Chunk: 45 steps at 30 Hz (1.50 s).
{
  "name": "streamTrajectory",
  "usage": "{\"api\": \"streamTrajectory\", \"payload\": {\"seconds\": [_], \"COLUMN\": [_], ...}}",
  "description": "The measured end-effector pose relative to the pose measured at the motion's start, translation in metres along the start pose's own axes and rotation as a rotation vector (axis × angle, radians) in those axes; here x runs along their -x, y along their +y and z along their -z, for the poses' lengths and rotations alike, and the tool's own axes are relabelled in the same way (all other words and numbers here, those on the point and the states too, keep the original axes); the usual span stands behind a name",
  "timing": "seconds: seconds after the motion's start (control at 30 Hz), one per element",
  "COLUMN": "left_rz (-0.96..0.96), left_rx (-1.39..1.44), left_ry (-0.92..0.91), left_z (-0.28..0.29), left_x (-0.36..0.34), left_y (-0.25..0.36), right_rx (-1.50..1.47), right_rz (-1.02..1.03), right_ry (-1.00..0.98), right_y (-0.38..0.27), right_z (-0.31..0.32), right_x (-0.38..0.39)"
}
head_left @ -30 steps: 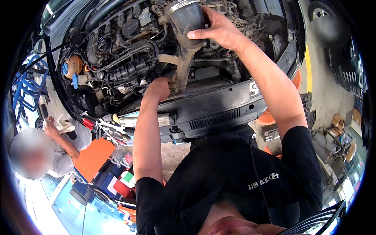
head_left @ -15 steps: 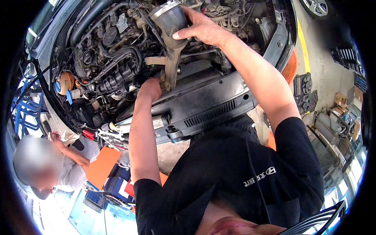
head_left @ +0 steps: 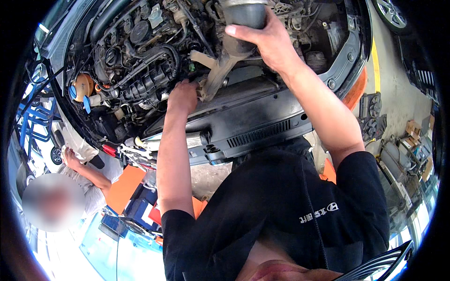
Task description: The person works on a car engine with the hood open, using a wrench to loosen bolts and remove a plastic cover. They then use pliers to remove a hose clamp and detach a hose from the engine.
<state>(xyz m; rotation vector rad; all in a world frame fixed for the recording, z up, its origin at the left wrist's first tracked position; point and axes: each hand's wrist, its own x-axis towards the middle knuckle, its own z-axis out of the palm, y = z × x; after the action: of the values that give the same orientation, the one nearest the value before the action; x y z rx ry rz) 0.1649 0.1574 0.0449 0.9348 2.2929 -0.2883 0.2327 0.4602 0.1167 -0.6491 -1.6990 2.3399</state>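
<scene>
A dark, dusty catalytic converter (head_left: 219, 77) tilts over the front of the engine bay. Its wide canister end, with a light metal band, is at the top edge of the view, and its narrower pipe runs down and left. Around the canister curls my right hand (head_left: 276, 44), thumb across the near side. My left hand (head_left: 183, 96) is closed at the pipe's lower end, its fingertips partly hidden. A flat tan bracket (head_left: 202, 59) juts from the pipe toward the engine (head_left: 136, 61).
Below the pipe runs the black front panel (head_left: 248, 117) of the car. An orange-tan reservoir (head_left: 84, 88) with blue caps is at left. Another person's hand (head_left: 71, 159) shows at lower left, beside an orange panel (head_left: 125, 186). Fan units (head_left: 372, 114) lie on the floor at right.
The converter's canister end has swung right and up, tilting the pipe more, with my right hand on it. My left hand stays by the lower end. The view has shifted slightly.
</scene>
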Motion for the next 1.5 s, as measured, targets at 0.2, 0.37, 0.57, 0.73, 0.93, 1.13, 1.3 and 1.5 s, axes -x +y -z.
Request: {"api": "streamTrajectory", "payload": {"seconds": [0.2,0.37,0.57,0.73,0.93,1.13,1.3,1.5], "left_rz": [-0.011,-0.013,-0.022,0.074,0.197,0.254,0.19,-0.037], "left_rx": [-0.079,-0.081,-0.12,-0.05,0.092,0.219,0.704,1.676], "left_ry": [0.016,0.001,-0.085,-0.042,0.0,-0.055,-0.05,0.038], "left_z": [-0.015,-0.025,-0.025,-0.05,-0.052,-0.059,-0.038,-0.004], "left_x": [-0.011,-0.018,-0.029,-0.032,-0.037,-0.027,0.005,0.052], "left_y": [-0.007,0.0,-0.001,-0.017,-0.014,-0.019,-0.01,0.013], "right_rx": [-0.271,-0.393,-0.371,-0.474,-0.404,-0.379,-0.303,0.21], "right_rz": [-0.003,-0.064,-0.106,-0.128,-0.172,-0.179,-0.234,-0.088], "right_ry": [-0.019,0.064,0.107,0.086,0.038,0.062,-0.091,-0.239], "right_y": [0.008,0.019,0.036,0.061,0.09,0.122,0.118,0.143], "right_z": [0.014,0.023,0.021,0.006,-0.003,-0.019,-0.047,-0.074], "right_x": [0.062,0.085,0.1,0.094,0.087,0.085,0.075,0.075]}}
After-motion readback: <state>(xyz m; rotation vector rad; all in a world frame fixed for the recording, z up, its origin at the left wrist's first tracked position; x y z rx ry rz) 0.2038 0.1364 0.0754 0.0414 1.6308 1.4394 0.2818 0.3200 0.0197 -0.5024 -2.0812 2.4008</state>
